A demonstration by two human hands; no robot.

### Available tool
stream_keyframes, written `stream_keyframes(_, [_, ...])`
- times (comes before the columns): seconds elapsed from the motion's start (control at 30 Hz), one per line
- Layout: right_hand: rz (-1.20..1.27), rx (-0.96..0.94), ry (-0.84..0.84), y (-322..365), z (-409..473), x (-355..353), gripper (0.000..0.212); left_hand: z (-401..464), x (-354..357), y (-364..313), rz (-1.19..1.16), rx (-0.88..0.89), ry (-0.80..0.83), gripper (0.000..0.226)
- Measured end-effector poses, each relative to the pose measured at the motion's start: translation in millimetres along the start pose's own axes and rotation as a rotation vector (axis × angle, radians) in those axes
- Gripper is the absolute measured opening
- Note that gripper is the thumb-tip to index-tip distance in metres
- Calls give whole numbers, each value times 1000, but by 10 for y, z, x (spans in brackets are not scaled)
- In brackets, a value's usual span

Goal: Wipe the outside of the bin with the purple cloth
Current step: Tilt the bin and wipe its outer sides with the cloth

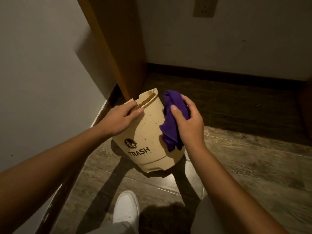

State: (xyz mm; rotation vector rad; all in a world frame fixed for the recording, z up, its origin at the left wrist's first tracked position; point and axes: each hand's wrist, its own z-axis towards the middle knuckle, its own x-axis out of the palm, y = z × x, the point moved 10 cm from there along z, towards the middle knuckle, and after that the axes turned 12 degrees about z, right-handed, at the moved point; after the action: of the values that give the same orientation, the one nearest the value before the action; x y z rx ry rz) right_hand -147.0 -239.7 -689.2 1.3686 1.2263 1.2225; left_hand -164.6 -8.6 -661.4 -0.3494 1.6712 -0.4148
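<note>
A beige plastic bin marked "TRASH" sits tilted above the wooden floor, its rim pointing away toward the corner. My left hand grips the bin at its rim near the slotted handle. My right hand holds a bunched purple cloth pressed against the bin's right side. Part of the cloth hangs down below my palm. The bin's far side and inside are hidden.
A wooden panel stands in the corner just behind the bin. White walls with a dark baseboard close the space at left and back. A wall socket is high up. My white shoe rests on the floor below.
</note>
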Motion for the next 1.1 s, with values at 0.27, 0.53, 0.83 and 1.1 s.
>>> stream_keyframes(0.27, [-241, -189, -75, 113, -132, 641, 41, -25, -25, -9, -204, -96, -65, 25])
stream_keyframes(0.53, [-526, -318, -43, -74, -326, 1119, 51, -188, -64, 37, -214, -129, -338, 34])
stream_keyframes(0.83, [-635, -134, -49, -447, 191, 890, 49, -386, -79, 434, -251, -275, -405, 37])
stream_keyframes(1.1, [-624, 257, 2, -1068, 477, 189, 39, -587, -36, 415, -225, -221, -421, 28])
